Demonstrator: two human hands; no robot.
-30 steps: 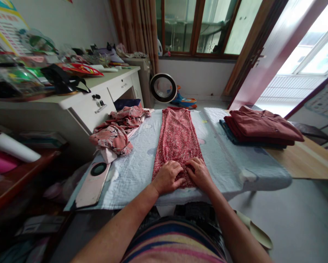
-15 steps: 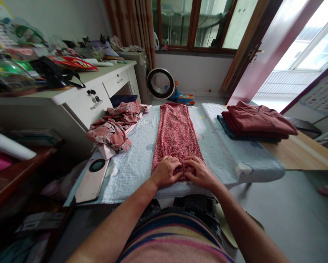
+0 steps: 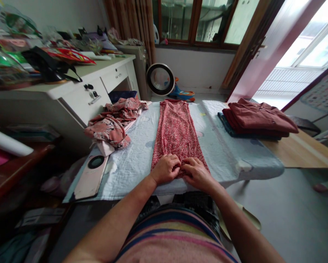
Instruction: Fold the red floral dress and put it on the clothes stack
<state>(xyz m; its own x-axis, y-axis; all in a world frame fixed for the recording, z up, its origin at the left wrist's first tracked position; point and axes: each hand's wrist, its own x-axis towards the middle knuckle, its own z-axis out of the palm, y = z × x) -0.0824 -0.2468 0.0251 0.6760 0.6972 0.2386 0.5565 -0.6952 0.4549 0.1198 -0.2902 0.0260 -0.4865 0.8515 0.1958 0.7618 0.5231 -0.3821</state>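
Note:
A long red garment with a fine pale speckle lies folded into a narrow strip on the quilted light-blue cloth. My left hand is closed on its near end, fingers curled into the fabric. Beside it, almost touching, my right hand pinches the same end with thumb and fingers. Small creases run up from my fingertips. The garment's exact kind cannot be made out.
A crumpled pink patterned garment lies on the left, with a pale phone nearer me. Folded clothes are stacked at the right. Beyond stand a cluttered white desk and a round-fronted appliance.
My hands have drawn slightly closer together at the garment's near end, and my left fingers are more curled. The view has shifted a little.

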